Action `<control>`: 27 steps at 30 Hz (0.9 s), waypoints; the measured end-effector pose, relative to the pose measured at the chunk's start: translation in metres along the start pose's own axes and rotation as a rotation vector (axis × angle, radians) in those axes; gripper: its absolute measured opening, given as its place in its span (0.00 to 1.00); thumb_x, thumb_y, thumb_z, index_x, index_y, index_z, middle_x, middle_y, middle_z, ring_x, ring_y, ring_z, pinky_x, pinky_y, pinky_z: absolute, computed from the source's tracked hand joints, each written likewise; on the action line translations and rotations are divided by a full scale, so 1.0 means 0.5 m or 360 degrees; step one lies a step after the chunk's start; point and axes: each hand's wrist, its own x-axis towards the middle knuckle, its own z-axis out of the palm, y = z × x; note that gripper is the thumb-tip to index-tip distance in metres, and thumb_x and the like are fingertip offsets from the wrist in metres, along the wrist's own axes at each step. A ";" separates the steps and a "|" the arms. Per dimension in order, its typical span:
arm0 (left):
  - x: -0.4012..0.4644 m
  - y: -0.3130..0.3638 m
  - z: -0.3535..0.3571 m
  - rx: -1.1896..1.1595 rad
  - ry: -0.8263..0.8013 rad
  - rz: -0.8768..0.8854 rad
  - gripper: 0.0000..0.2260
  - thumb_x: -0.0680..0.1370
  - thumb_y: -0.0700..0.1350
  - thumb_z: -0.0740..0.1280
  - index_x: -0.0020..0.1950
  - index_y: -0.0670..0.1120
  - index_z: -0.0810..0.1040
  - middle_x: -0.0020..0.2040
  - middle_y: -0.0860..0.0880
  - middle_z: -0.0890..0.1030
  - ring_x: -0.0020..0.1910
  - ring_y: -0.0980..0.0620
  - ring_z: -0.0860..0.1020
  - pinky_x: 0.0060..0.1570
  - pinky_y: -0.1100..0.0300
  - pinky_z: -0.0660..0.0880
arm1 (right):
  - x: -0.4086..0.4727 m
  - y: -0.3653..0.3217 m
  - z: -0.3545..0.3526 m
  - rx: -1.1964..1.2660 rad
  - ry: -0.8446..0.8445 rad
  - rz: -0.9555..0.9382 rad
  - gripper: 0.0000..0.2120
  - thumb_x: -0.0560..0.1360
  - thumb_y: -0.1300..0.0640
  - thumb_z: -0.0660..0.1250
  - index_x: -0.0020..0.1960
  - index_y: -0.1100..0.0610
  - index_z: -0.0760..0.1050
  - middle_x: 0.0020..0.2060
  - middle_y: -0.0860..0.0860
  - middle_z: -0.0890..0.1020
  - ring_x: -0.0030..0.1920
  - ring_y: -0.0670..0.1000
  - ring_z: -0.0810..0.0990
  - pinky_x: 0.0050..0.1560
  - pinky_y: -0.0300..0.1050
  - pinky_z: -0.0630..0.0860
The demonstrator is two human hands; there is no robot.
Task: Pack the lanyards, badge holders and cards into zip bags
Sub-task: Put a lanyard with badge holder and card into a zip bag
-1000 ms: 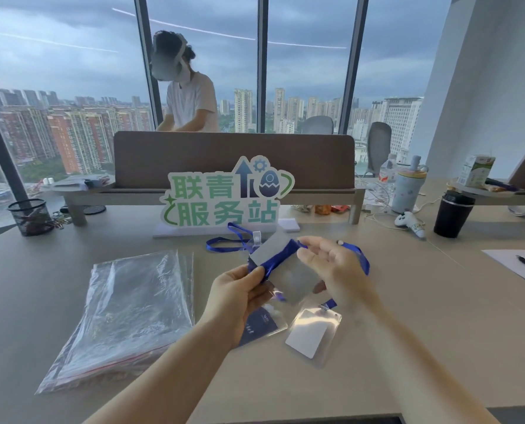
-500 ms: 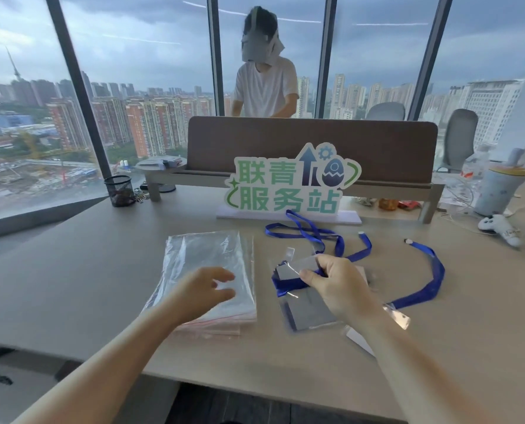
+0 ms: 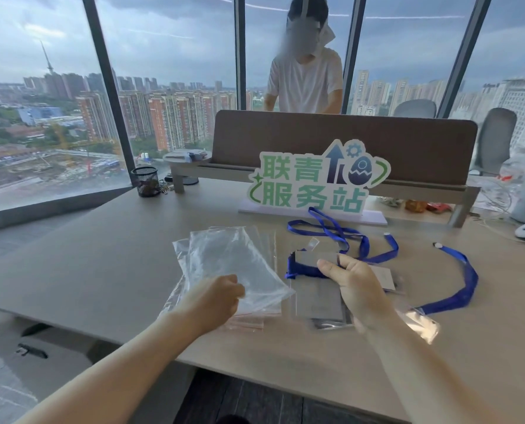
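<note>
Since the earlier frame, my left hand (image 3: 217, 296) has pinched the top zip bag (image 3: 233, 264) and peeled it off the stack (image 3: 243, 319). To open the bag, I should slide thumb against finger at the mouth. Right hand (image 3: 354, 284) is clamped on the wrapped lanyard bundle (image 3: 308, 266), wrist low, just beside the bag, above the desk (image 3: 102, 270).

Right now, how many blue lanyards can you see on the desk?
3. One is wound round the badge holder in the right hand; one lanyard lies looped before the sign; one curves at the right. Overlaps may hide more.
</note>
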 end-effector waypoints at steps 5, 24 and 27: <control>0.006 0.069 0.013 -0.0170 0.0117 0.0059 0.13 0.79 0.43 0.56 0.53 0.45 0.80 0.47 0.48 0.79 0.41 0.46 0.79 0.39 0.55 0.76 | -0.008 0.034 0.034 0.0059 0.0061 0.0280 0.13 0.75 0.58 0.68 0.49 0.70 0.77 0.40 0.63 0.81 0.39 0.60 0.80 0.38 0.52 0.77; 0.016 0.104 0.008 -0.0905 0.0185 -0.0086 0.15 0.78 0.42 0.60 0.60 0.52 0.80 0.45 0.58 0.76 0.43 0.58 0.74 0.43 0.66 0.69 | 0.035 0.078 0.053 -0.0289 0.0207 0.0736 0.08 0.76 0.58 0.68 0.49 0.63 0.76 0.45 0.61 0.80 0.43 0.58 0.78 0.39 0.46 0.70; 0.020 0.105 0.008 -0.0884 0.0100 -0.0040 0.17 0.78 0.40 0.59 0.62 0.53 0.79 0.44 0.58 0.74 0.42 0.58 0.73 0.44 0.66 0.69 | 0.048 0.094 0.064 0.0074 0.0334 0.0953 0.08 0.77 0.56 0.64 0.47 0.62 0.73 0.42 0.61 0.78 0.37 0.58 0.78 0.31 0.45 0.68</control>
